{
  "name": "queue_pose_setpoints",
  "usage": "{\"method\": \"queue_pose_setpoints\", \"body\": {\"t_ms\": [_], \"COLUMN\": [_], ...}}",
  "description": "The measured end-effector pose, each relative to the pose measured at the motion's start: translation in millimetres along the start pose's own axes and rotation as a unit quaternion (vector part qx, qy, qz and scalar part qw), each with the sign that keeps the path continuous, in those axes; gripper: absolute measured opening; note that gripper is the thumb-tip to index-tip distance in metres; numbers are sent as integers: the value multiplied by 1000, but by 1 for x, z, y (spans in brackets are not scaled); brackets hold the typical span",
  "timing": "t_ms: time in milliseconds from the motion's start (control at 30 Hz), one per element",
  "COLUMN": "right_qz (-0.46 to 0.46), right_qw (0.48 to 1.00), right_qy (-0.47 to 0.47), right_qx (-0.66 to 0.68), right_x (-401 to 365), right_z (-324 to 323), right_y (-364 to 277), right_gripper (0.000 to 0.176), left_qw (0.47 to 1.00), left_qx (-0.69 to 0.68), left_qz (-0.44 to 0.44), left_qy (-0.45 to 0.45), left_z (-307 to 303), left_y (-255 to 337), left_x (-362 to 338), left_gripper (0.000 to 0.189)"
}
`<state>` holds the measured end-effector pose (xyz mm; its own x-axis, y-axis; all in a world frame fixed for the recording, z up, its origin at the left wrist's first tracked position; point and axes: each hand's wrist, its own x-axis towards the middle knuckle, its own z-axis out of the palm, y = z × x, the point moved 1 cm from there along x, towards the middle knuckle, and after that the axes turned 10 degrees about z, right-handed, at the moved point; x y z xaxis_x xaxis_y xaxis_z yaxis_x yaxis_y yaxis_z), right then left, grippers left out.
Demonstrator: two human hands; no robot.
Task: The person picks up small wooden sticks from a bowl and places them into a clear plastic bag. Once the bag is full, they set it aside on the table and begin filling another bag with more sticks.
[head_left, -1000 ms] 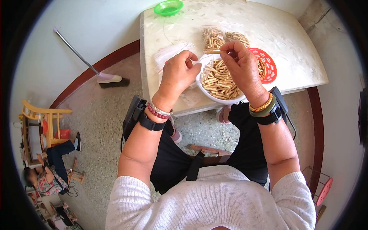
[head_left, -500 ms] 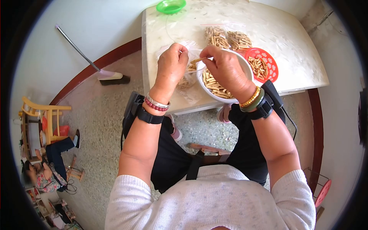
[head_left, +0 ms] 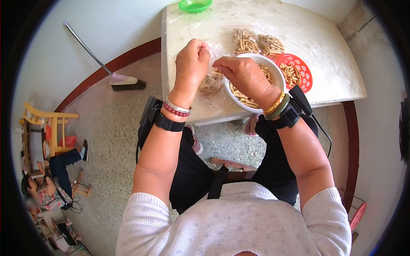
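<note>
The left hand [head_left: 191,64] is clenched on the top edge of a clear plastic bag [head_left: 212,82], thumb and fingers pinching the film so that the bag hangs below the grip and slumps onto the table [head_left: 324,38]. A small heap of short wooden sticks lies in the bottom of the bag. The right hand [head_left: 243,74] meets the grip from the other side, with its curled fingertips at the mouth of the bag. Whether they hold a stick, the film or nothing cannot be told. Just under that hand sits a white bowl [head_left: 277,76] full of the same sticks. Beyond the grip lie two filled bags [head_left: 256,42], and a red basket [head_left: 305,70] stands beside the bowl.
</note>
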<state>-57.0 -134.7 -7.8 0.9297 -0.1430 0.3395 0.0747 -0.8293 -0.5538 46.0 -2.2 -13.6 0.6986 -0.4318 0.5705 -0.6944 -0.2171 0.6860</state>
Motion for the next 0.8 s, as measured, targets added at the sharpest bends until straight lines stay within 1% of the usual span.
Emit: {"method": "queue_pose_setpoints", "body": {"t_ms": [67,100,167,200,267,333,367,433,567,633,667,733,767,800], "right_qz": [0,1,-17,-17,-13,2,5,12,-2,90,90,128,155,156], "right_qw": [1000,1000,997,997,992,991,992,995,996,982,982,982,983,983], "right_qy": [9,8,52,51,66,62,57,35,35,97,97,119,93,94], "right_qx": [23,23,52,52,108,116,114,98,87,136,135,65,23,24], "right_x": [1,2,2,1,0,-2,-3,-5,-6,-6,-5,-5,-7,-8], "right_z": [-1,-1,-6,-9,-21,-26,-29,-32,-37,-43,-46,-53,-56,-57], "right_y": [0,2,0,-1,-7,-6,-5,-1,12,20,29,49,55,64], "right_gripper": [15,15,13,13,12,12,13,14,14,15,15,15,13,13], "left_qw": [1000,1000,999,999,999,998,998,997,996,996,996,999,999,999], "left_qx": [-9,12,33,36,38,43,43,6,-6,11,10,18,18,-3], "left_qz": [0,7,15,8,0,-7,-8,0,-6,-3,-2,24,25,-7], "left_qy": [3,-8,-18,-15,-14,-48,-48,-73,-88,-84,-84,-42,-41,-36], "left_z": [-1,-2,-5,-7,-11,-13,-12,-8,-5,-7,-7,-9,-11,-12], "left_y": [-1,-4,0,2,8,11,11,13,14,13,10,5,5,4], "left_x": [1,2,2,2,2,2,0,-4,-6,-3,-2,0,1,2], "left_gripper": [10,9,10,9,9,10,10,12,15,17,17,19,19,19]}}
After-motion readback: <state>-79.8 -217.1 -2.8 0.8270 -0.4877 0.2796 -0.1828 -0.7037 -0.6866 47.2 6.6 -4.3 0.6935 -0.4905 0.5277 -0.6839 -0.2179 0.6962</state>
